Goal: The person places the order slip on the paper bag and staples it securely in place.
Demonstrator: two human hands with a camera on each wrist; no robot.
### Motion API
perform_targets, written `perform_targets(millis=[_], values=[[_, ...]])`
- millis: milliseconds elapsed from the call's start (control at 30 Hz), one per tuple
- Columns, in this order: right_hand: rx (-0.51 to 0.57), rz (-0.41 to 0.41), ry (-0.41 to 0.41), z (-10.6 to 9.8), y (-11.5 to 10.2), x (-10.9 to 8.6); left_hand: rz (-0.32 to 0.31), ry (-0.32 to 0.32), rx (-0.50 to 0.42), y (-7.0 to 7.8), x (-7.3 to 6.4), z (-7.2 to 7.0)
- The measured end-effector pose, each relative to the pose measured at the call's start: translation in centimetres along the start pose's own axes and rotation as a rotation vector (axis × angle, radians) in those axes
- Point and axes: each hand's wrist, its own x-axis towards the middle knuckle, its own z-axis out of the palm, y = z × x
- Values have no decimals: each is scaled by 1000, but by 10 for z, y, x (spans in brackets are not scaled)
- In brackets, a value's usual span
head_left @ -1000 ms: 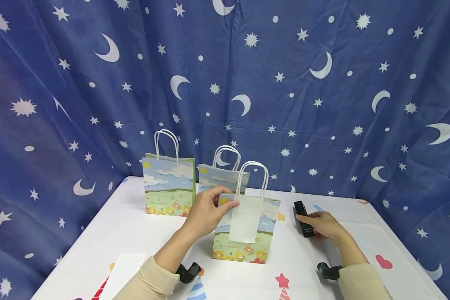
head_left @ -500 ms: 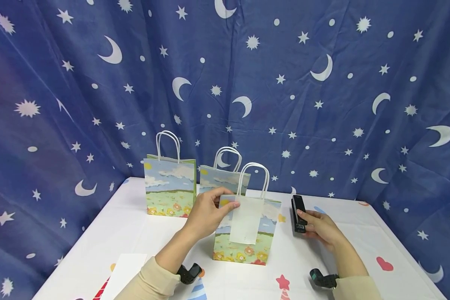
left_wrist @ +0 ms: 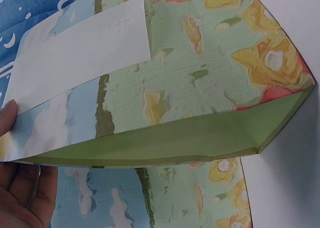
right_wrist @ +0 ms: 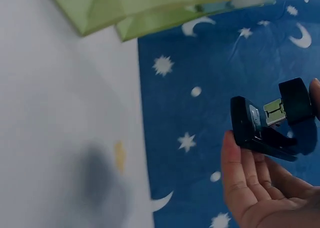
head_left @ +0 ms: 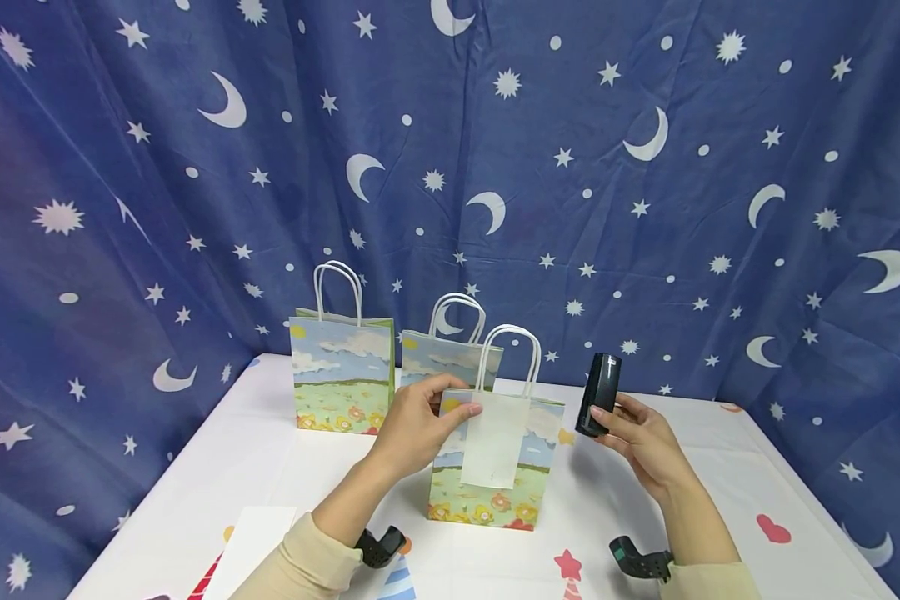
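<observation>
A paper gift bag (head_left: 450, 487) printed with sky, meadow and flowers stands at the front, its white handles up. Over its front face lies a white card (head_left: 491, 442). My left hand (head_left: 420, 421) pinches the bag's upper left edge, thumb on the card's corner and fingers behind, as the thumb (left_wrist: 7, 117) in the left wrist view shows. To the right, my right hand (head_left: 641, 437) holds a black stapler (head_left: 600, 396) above the table, thumb on one side and fingers on the other. In the right wrist view the stapler (right_wrist: 242, 120) shows its two arms spread apart.
Two more matching bags stand behind: one bag (head_left: 341, 375) at the left, another bag (head_left: 450, 354) partly hidden by the front one. A white sheet (head_left: 251, 542) lies at the front left of the table (head_left: 322, 467). A starry blue curtain (head_left: 532, 167) hangs behind.
My right hand has lifted the stapler off the table and tipped it more upright, slightly leftward. My left hand and the front bag have stayed in place.
</observation>
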Motion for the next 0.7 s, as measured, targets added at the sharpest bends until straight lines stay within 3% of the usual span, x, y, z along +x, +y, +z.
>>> perform_targets(millis=[167, 467, 700], values=[[45, -93, 6, 10, -16, -10, -7, 1, -1, 1, -1, 0], [80, -415, 24, 32, -42, -34, 10, -2, -4, 1, -1, 0], [159, -570, 1, 49, -58, -49, -3, -1, 3, 3, -1, 0]])
